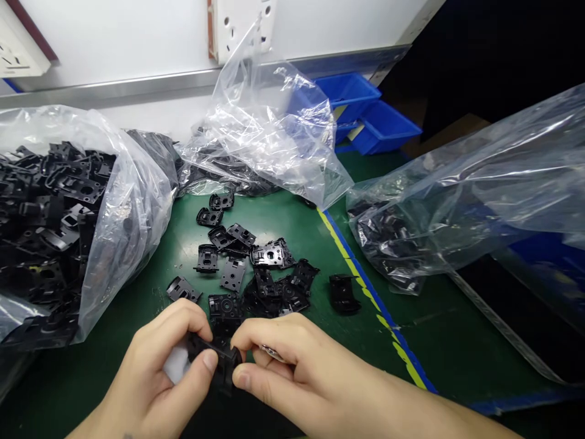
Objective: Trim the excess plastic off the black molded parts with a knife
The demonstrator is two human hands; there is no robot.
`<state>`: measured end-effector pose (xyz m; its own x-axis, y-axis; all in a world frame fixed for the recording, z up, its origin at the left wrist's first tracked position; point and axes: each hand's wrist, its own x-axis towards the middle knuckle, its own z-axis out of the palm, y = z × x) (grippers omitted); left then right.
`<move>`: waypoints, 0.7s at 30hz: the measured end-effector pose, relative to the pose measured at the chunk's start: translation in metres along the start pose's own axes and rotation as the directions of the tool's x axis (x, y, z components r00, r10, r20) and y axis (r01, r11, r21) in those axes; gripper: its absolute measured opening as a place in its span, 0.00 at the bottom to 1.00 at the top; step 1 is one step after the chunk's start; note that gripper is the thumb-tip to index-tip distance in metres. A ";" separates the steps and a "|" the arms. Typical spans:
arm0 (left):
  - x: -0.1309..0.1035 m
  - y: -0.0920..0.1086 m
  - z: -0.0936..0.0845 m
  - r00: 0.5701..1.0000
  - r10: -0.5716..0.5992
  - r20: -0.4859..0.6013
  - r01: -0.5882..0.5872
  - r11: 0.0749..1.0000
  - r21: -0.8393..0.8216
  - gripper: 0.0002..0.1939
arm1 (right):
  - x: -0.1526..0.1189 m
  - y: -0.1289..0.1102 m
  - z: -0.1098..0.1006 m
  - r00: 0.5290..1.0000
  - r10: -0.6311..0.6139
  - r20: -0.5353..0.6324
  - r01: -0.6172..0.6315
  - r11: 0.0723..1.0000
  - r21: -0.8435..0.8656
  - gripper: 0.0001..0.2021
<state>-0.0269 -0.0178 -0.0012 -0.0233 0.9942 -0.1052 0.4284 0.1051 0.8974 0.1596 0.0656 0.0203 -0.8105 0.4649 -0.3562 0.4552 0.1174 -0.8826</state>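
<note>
Between my two hands, low in the view, is a black plastic part (218, 353). My left hand (169, 372) grips its left side with thumb and fingers, and something white shows in that palm. The fingers of my right hand (278, 360) pinch the part's right end; a ring-like metal piece shows at a finger. Just beyond my hands lies a loose pile of similar black plastic parts (269, 283), some flat, some with raised clips. One curved black part (343, 294) lies apart, right of the pile.
At left, an open clear bag (132, 207) holds many black parts. Another plastic bag (274, 134) stands at the back, a third (393, 244) at right. Blue bins (386, 128) sit behind. Blue and yellow tape (365, 283) crosses the green table (320, 347). Wall sockets (242, 27) are above.
</note>
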 end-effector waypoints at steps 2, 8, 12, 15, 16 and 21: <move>0.001 0.002 -0.003 0.991 -0.126 -0.038 0.123 0.989 -0.085 0.12 | -0.001 -0.001 -0.001 0.999 0.002 0.034 -0.002 1.000 0.014 0.07; 0.005 0.003 -0.010 0.874 -0.380 0.303 0.476 0.795 -0.376 0.20 | -0.008 0.010 0.004 0.931 -0.335 -0.144 0.282 0.912 -0.298 0.06; 0.001 0.000 -0.006 0.896 -0.289 0.337 0.410 0.829 -0.380 0.14 | -0.012 0.017 0.009 0.826 -0.549 -0.127 0.409 0.739 -0.535 0.10; -0.004 0.003 -0.005 0.951 -0.243 0.190 0.300 0.872 -0.386 0.12 | -0.013 0.012 0.003 0.869 -0.444 -0.216 0.333 0.850 -0.407 0.07; -0.005 0.004 -0.005 0.965 -0.226 0.136 0.262 0.884 -0.387 0.13 | -0.014 0.009 -0.001 0.897 -0.365 -0.248 0.271 0.899 -0.345 0.11; -0.009 0.016 0.000 0.992 -0.118 -0.035 0.098 0.932 -0.350 0.11 | -0.013 0.005 -0.016 0.945 -0.245 -0.218 0.181 0.944 -0.276 0.07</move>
<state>-0.0201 -0.0255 0.0138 -0.1055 0.9752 -0.1947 0.0804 0.2035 0.9758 0.1780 0.0740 0.0258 -0.7968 0.6019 -0.0535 0.3850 0.4374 -0.8127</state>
